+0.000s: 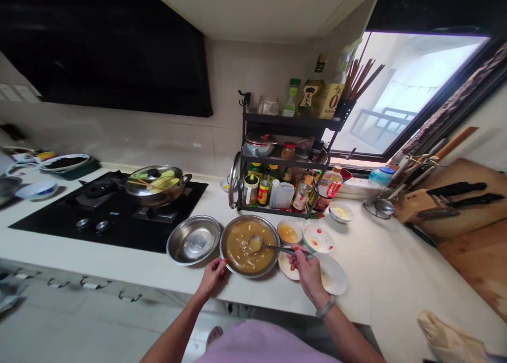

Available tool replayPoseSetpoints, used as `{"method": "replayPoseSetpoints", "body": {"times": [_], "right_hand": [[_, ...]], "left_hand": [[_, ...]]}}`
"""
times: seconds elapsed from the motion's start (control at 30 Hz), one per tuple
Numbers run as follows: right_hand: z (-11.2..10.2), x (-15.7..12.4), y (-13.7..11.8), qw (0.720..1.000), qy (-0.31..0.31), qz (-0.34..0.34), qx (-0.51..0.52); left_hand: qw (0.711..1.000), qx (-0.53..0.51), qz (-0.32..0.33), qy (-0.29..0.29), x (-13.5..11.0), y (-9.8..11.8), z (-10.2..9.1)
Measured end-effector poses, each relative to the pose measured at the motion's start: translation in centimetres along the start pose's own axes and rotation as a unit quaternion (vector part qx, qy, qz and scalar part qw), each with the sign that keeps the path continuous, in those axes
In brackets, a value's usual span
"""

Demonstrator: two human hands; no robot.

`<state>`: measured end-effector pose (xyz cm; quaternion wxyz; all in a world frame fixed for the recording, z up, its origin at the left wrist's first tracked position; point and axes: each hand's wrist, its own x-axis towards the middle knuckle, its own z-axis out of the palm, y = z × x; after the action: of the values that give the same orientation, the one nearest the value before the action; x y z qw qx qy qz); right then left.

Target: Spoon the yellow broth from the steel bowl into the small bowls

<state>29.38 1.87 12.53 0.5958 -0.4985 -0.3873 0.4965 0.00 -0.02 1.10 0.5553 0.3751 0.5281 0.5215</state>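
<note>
A steel bowl of brown, soupy mixture sits at the counter's front edge. My left hand grips its near-left rim with fingers closed. My right hand is closed on the handle of a metal ladle; the ladle's cup rests in the mixture near the bowl's middle. Just right of the bowl stand a small bowl of yellow sauce, a white patterned bowl and a white plate partly under my right hand.
An empty steel bowl sits left of the mixture bowl. A lidded pan rests on the black gas hob. A black spice rack stands behind, with a knife block and wooden boards at right.
</note>
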Motion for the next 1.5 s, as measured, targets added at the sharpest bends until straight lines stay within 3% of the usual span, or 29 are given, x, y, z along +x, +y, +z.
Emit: {"method": "replayPoseSetpoints", "body": {"times": [0.33, 0.57, 0.73, 0.87, 1.03, 1.27, 1.37, 1.5], "right_hand": [[-1.3, 0.0, -2.1, 0.998, 0.049, 0.011, 0.027], [-3.5, 1.2, -3.5, 0.995, 0.093, 0.008, 0.043], [-5.6, 2.7, -3.8, 0.988, 0.141, -0.035, 0.046], [-6.9, 3.3, -3.2, 0.984, 0.16, -0.074, -0.017], [-7.8, 2.7, -2.0, 0.969, 0.094, -0.151, -0.173], [-7.3, 1.5, -2.3, 0.911, -0.038, -0.286, -0.295], [-5.8, 0.9, -2.7, 0.924, -0.031, -0.28, -0.257], [-3.1, -0.3, -2.2, 0.955, -0.042, -0.222, -0.19]], "left_hand": [[1.0, -0.004, 0.003, 0.005, -0.1, 0.3, 0.2], [1.0, -0.012, 0.004, 0.001, -0.1, 0.2, 0.2], [1.0, -0.017, 0.002, -0.002, -0.1, 0.0, 0.1], [1.0, -0.017, 0.0, -0.002, 0.0, -0.2, 0.1], [1.0, -0.01, 0.004, -0.004, 0.1, -0.2, 0.0], [1.0, -0.012, 0.009, -0.004, 0.2, -0.3, -0.1], [1.0, -0.009, 0.007, -0.001, 0.2, -0.2, 0.0], [1.0, -0.006, 0.005, 0.005, 0.1, 0.0, 0.1]]}}
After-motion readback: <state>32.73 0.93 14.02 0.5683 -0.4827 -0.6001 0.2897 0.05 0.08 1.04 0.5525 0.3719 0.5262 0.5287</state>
